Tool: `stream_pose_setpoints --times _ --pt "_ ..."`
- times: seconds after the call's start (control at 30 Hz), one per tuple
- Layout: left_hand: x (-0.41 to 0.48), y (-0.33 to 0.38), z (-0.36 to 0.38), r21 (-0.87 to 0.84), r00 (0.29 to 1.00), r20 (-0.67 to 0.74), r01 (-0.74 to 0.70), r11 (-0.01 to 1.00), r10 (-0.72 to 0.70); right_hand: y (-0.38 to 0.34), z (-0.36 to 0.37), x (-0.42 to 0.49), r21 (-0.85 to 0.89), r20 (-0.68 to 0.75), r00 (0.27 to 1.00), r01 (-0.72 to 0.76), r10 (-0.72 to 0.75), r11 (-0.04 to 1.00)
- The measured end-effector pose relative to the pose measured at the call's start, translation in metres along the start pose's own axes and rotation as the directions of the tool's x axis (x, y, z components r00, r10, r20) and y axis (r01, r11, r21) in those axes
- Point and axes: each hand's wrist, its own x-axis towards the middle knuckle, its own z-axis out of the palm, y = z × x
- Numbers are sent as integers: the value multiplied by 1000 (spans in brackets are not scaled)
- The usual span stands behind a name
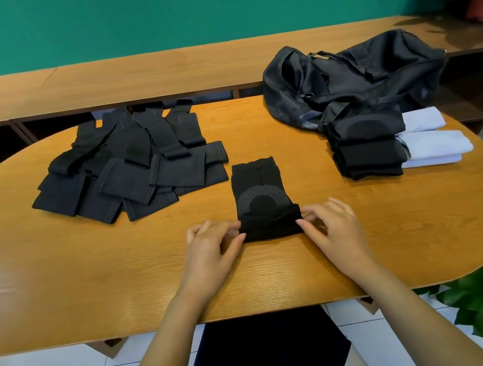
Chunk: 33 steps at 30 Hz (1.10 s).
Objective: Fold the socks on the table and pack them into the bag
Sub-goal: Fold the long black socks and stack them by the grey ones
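sock being folded: the black sock (259,192) lies flat on the table (61,288), left of the bag (352,72) and closer to the person than the bag is
left hand: the left hand (211,243) pinches the left corner of the doubled-over near end, thumb and fingertips closed on the fabric
right hand: the right hand (334,222) does the same on the right corner
feel: looks like soft, light, floppy knit. Nothing to break, but I'd guess the fold springs back unless it's pressed flat
where to hold: both corners of the folded edge, so it goes over evenly
axis: the long way runs straight away from the person, grey heel patch up. Can't tell cuff from toe
done stack: the folded black socks (367,151) sit right in front of the bag
loose pile (128,168): well left of the bag
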Motion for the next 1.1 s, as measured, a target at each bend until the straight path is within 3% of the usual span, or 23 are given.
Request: stream_pose_setpoints --times 0.2,0.33,0.4,0.57,0.7,0.8,1.1 --pt "-1 5 -2 -102 991 66 124 987 -117 -4 -2 -1 40 -8 995 -97 98 994" --pt "-3 6 -3 9 996 46 -74 997 74 -5 -1 -1 -5 -13 999 -45 45 999" --pt "-2 6 -2 65 981 123 -156 986 147 -3 1 -1 -7 -4 999 -38 38 999" --pt "0 5 3 144 939 315 -187 972 134 -5 0 -1 -45 -36 999 14 -16 999" --pt "1 5 2 141 948 302 -147 979 99 -9 -4 -4 -46 131 964 239 -231 970" --pt "0 4 2 129 955 283 -133 983 92 -8 -1 -2 -41 245 939 257 -240 966" --pt "-1 4 1 147 971 222 -126 981 92 -5 1 -3 -59 199 950 256 -240 965"
